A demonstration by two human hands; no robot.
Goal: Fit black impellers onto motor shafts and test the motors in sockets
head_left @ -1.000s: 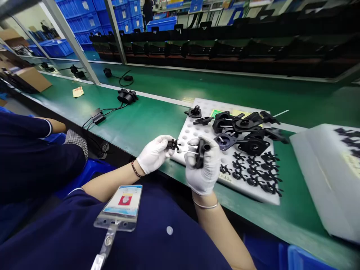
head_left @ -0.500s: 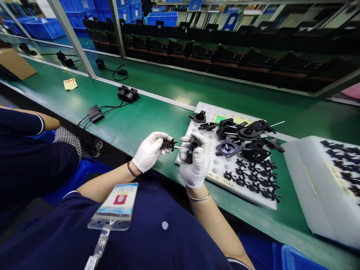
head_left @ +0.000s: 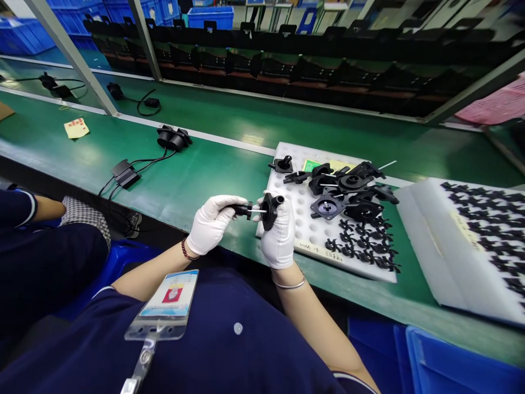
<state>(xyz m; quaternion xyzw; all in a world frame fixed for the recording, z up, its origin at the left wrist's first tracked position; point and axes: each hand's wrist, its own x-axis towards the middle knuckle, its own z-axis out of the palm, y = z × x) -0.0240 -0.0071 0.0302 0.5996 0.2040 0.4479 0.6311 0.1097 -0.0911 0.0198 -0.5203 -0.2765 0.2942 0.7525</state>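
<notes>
Both my hands wear white gloves and meet in front of me at the table's near edge. My left hand [head_left: 211, 223] pinches a small black impeller [head_left: 244, 209]. My right hand [head_left: 279, 236] grips a black plastic housing [head_left: 269, 208] with a thin metal pin pointing left. The impeller sits on that pin, close against the housing. Just right of my hands lies a white foam tray [head_left: 287, 210] with round holes, carrying a heap of black housings [head_left: 346, 189] and several loose black impellers [head_left: 363, 246].
A second white foam tray [head_left: 435, 241] with black impellers lies at the right. On the green belt [head_left: 197, 169] lie a black adapter with cable [head_left: 123, 174], a black round part [head_left: 172, 138] and a yellow card [head_left: 76, 128]. Another person's sleeve [head_left: 24, 205] shows at left.
My left hand has brought the impeller rightward onto the pin until it nearly meets the housing. The right hand has turned the housing a little. The camera has swung rightward.
</notes>
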